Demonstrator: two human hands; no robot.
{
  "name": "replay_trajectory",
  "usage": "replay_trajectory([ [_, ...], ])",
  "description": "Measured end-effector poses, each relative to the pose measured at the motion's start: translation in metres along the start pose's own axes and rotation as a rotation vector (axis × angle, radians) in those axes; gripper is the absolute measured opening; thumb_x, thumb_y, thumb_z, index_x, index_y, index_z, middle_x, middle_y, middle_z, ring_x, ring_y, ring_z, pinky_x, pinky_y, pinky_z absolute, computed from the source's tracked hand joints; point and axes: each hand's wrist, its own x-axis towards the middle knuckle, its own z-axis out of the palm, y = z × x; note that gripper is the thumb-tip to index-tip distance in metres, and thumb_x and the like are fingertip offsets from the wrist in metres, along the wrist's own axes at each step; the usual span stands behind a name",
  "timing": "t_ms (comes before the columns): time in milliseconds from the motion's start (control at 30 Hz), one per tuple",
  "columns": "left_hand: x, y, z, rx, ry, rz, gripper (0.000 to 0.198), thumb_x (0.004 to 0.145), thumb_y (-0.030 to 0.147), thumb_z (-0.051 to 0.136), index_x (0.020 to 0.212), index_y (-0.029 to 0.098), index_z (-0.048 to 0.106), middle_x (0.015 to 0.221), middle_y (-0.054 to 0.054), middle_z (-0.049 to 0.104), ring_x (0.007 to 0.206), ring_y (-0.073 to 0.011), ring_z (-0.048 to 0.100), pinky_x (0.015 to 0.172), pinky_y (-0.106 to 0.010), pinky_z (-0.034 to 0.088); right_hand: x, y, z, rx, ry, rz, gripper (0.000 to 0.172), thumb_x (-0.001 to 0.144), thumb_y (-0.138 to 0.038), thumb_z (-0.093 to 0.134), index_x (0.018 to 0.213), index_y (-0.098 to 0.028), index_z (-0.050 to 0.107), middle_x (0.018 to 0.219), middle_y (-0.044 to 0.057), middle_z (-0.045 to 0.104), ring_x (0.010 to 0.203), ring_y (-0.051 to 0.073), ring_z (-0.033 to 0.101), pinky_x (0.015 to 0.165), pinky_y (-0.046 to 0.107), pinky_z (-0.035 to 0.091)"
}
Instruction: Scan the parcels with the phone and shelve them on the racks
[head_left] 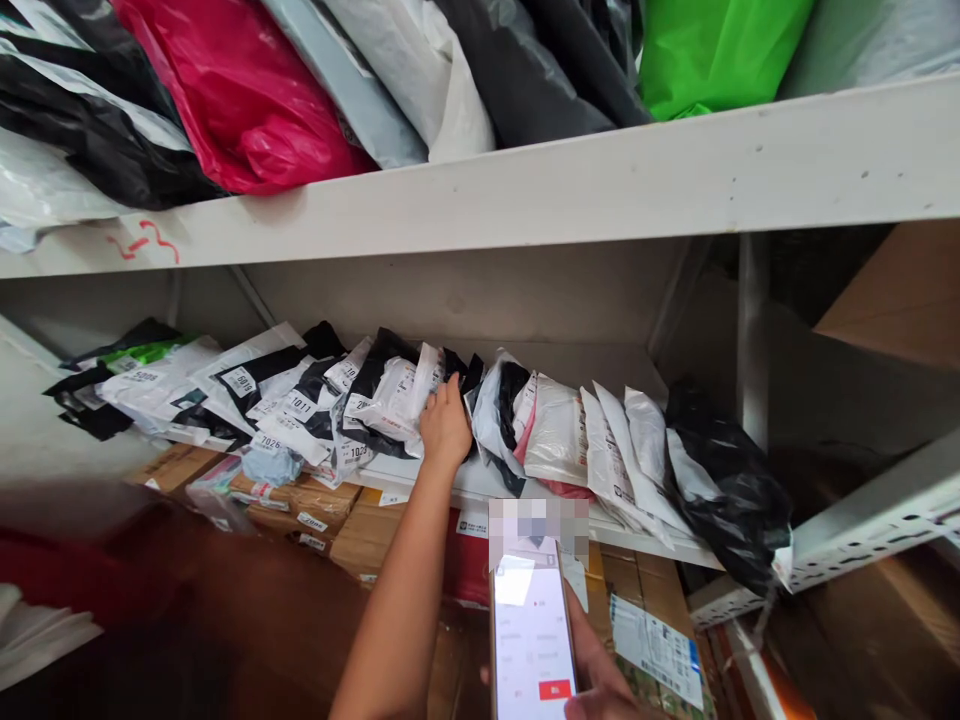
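My left hand (446,425) reaches into a row of mailing bags on the lower shelf. Its fingers are bent around the upper edge of a white parcel bag (426,372), and their tips are partly hidden between the bags. To the left of that hand lie black and white bags with printed number labels, including a black bag (384,355). A white parcel bag (556,425) leans among others to the right. Close to the camera, my right hand (600,670) is wrapped round a smartphone (529,630) with its screen lit and a red button showing.
Above runs a white shelf beam (480,195), with a pink bag (247,95) and a green bag (716,50) over it. Cardboard boxes (367,530) are stacked below. A black bag (731,490) overhangs the shelf's right end near a metal upright (752,340).
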Motion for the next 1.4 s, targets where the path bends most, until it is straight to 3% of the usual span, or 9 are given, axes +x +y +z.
replay_trajectory([
  [100, -0.001, 0.0, 0.004, -0.035, -0.025, 0.017, 0.048, 0.092, 0.014, 0.035, 0.138, 0.02, 0.045, 0.114, -0.011, 0.062, 0.101, -0.0264, 0.058, 0.087, -0.038, 0.046, -0.006, 0.002, 0.0, -0.037, 0.056, -0.003, 0.144, 0.054, -0.039, 0.089, 0.15, -0.025, -0.017, 0.129, 0.013, 0.06, 0.109, 0.039, 0.063, 0.091, 0.048, 0.05],
  [167, -0.002, 0.001, 0.006, -0.053, -0.012, 0.001, 0.042, 0.093, 0.014, 0.034, 0.131, 0.018, 0.052, 0.11, -0.011, 0.064, 0.099, -0.0255, 0.059, 0.087, -0.037, 0.046, -0.008, 0.004, -0.002, -0.054, 0.054, -0.007, 0.144, 0.055, -0.045, 0.089, 0.151, -0.023, -0.017, 0.132, 0.016, 0.057, 0.111, 0.041, 0.061, 0.092, 0.052, 0.05],
  [433, -0.01, -0.007, 0.02, -0.104, 0.169, -0.143, 0.03, 0.096, 0.018, 0.033, 0.115, 0.014, 0.056, 0.11, -0.014, 0.059, 0.099, -0.0243, 0.058, 0.087, -0.037, 0.047, -0.004, 0.01, -0.007, -0.111, 0.034, -0.078, 0.139, 0.055, -0.053, 0.089, 0.154, -0.026, -0.004, 0.125, 0.016, 0.06, 0.104, 0.043, 0.064, 0.09, 0.059, 0.051],
  [633, -0.019, -0.012, 0.028, -0.229, 0.324, -0.147, 0.028, 0.099, 0.021, 0.03, 0.108, 0.012, 0.054, 0.103, -0.015, 0.062, 0.1, -0.0235, 0.057, 0.091, -0.038, 0.046, -0.008, 0.001, 0.001, -0.048, 0.019, -0.01, 0.144, 0.056, -0.042, 0.089, 0.15, -0.023, -0.018, 0.132, 0.018, 0.057, 0.104, 0.04, 0.065, 0.083, 0.049, 0.054],
  [800, -0.027, -0.018, 0.035, -0.288, 0.403, -0.08, 0.026, 0.098, 0.019, 0.03, 0.104, 0.015, 0.054, 0.114, -0.017, 0.061, 0.111, -0.0238, 0.055, 0.097, -0.043, 0.043, -0.001, 0.007, -0.005, -0.044, -0.01, -0.024, 0.152, 0.05, -0.042, 0.092, 0.15, -0.022, -0.02, 0.121, 0.016, 0.064, 0.106, 0.042, 0.063, 0.081, 0.048, 0.054],
  [967, -0.032, -0.023, 0.035, -0.325, 0.294, 0.078, 0.021, 0.096, 0.019, 0.037, 0.106, 0.017, 0.056, 0.123, -0.014, 0.061, 0.117, -0.0213, 0.053, 0.102, -0.042, 0.041, 0.002, 0.006, -0.006, -0.068, -0.035, -0.027, 0.153, 0.049, -0.046, 0.091, 0.15, -0.018, -0.02, 0.118, 0.016, 0.064, 0.106, 0.042, 0.063, 0.09, 0.054, 0.051],
  [1167, -0.02, -0.024, 0.013, -0.309, 0.108, 0.155, 0.033, 0.091, 0.022, 0.046, 0.123, 0.021, 0.055, 0.121, -0.007, 0.063, 0.112, -0.022, 0.055, 0.099, -0.037, 0.044, 0.006, 0.001, 0.0, -0.147, -0.021, -0.086, 0.125, 0.053, -0.054, 0.087, 0.153, -0.023, 0.017, 0.124, 0.014, 0.062, 0.104, 0.041, 0.064, 0.093, 0.062, 0.048],
  [1333, -0.009, -0.021, 0.0, -0.227, -0.032, 0.202, 0.03, 0.089, 0.023, 0.049, 0.117, 0.022, 0.062, 0.124, -0.004, 0.061, 0.109, -0.022, 0.056, 0.098, -0.034, 0.045, 0.002, 0.008, -0.007, -0.104, 0.046, -0.04, 0.146, 0.051, -0.049, 0.091, 0.152, -0.024, -0.012, 0.12, 0.014, 0.065, 0.102, 0.04, 0.066, 0.082, 0.049, 0.054],
  [1400, -0.008, -0.02, -0.002, -0.199, -0.055, 0.184, 0.032, 0.09, 0.025, 0.047, 0.118, 0.022, 0.061, 0.125, -0.005, 0.06, 0.108, -0.0227, 0.057, 0.097, -0.035, 0.045, 0.0, 0.008, -0.009, -0.094, 0.061, -0.03, 0.15, 0.048, -0.048, 0.093, 0.152, -0.024, -0.012, 0.12, 0.014, 0.065, 0.101, 0.04, 0.066, 0.084, 0.05, 0.054],
])
